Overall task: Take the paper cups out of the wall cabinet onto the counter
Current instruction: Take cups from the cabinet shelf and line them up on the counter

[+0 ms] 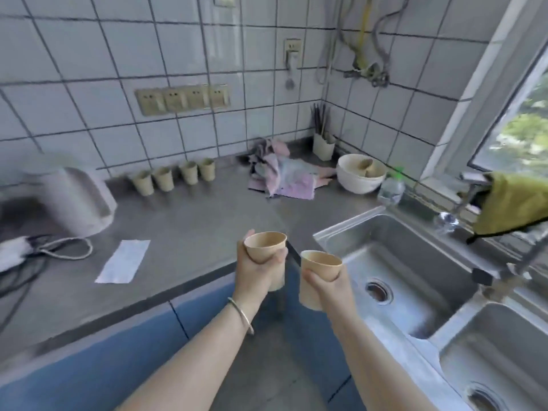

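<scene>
My left hand [257, 271] grips a tan paper cup [264, 246] upright, just above the counter's front edge. Beside it, my right hand [329, 287] grips a second tan paper cup [315, 269], near the sink's left rim. Several more paper cups [173, 178] stand in a row against the tiled back wall on the grey counter [189, 226]. The wall cabinet is out of view.
A white kettle [75, 197] with cables stands at the left, a white paper slip [123, 261] lies near the front. A crumpled pink cloth [284, 173], a white bowl [360, 173] and a utensil holder [323, 145] fill the corner. A steel double sink [415, 271] lies right.
</scene>
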Demonstrator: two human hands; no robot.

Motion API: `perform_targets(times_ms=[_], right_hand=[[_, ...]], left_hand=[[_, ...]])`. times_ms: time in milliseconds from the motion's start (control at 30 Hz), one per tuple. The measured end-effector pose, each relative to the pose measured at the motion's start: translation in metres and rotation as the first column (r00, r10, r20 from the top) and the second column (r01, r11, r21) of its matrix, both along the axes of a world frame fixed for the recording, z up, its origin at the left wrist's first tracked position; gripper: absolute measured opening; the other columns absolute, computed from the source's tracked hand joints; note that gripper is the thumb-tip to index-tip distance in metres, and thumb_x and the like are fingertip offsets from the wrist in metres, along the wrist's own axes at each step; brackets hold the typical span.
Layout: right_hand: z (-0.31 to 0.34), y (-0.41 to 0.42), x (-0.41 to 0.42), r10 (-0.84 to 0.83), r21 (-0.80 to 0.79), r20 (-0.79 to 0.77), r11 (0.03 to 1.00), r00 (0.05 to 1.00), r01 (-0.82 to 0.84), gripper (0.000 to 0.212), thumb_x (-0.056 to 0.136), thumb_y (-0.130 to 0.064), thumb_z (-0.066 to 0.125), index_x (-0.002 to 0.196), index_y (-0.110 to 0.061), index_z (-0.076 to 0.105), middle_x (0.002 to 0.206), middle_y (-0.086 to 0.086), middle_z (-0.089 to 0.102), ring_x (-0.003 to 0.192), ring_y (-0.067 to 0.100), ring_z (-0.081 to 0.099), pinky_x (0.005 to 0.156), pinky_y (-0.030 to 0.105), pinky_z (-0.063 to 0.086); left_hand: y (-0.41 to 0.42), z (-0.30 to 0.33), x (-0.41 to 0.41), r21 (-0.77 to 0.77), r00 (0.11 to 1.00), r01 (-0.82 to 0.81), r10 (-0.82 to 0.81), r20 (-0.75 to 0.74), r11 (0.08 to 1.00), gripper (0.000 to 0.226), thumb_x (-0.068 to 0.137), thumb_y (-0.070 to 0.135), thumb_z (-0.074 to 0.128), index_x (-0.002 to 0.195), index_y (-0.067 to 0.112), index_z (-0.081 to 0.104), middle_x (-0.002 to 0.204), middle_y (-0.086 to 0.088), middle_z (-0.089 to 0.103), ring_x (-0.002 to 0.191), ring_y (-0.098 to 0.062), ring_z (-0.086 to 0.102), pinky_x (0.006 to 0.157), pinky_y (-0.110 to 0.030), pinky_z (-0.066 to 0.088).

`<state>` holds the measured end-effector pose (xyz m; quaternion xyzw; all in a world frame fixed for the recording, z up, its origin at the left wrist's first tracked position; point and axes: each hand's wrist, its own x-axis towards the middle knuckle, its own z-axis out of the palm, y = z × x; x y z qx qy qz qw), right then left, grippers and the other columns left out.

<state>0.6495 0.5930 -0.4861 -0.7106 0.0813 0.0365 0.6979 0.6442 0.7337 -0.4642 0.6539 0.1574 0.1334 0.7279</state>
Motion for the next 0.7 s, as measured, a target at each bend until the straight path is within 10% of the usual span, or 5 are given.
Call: perform_targets(times_ms=[367, 700], right_hand=[[-0.010, 0.236, 0.110, 0.232, 0.010, -0.084, 0.973, 0.969, -0.232, 0.054, 0.072, -0.029, 0.078, 0.115, -0.020, 0.047, 0.102, 0.001, 0.060, 0.090, 0.018, 0.060, 0.062, 0.028, 0.049], [-0.040, 0.359, 0.233, 0.470, -0.030, -0.139, 0.878, 0.872, -0.478, 0.048, 0.073, -0.025, 0.078, 0.111, -0.019, 0.049, 0.099, -0.002, 0.061, 0.083, 0.010, 0.060, 0.067, 0.027, 0.049]], left_hand=[[0.229, -0.020, 0.060, 0.061, 0.960, -0.274, 0.277, -0.042, 0.960, 0.071, 0.075, 0.017, 0.077, 0.133, 0.021, 0.037, 0.115, 0.004, 0.057, 0.093, 0.001, 0.055, 0.069, -0.002, 0.044], [0.345, -0.057, 0.154, -0.057, 0.894, -0.443, 0.436, -0.107, 0.895, 0.079, 0.050, 0.039, 0.084, 0.117, 0.044, 0.042, 0.116, 0.005, 0.063, 0.105, -0.015, 0.062, 0.098, -0.040, 0.049]])
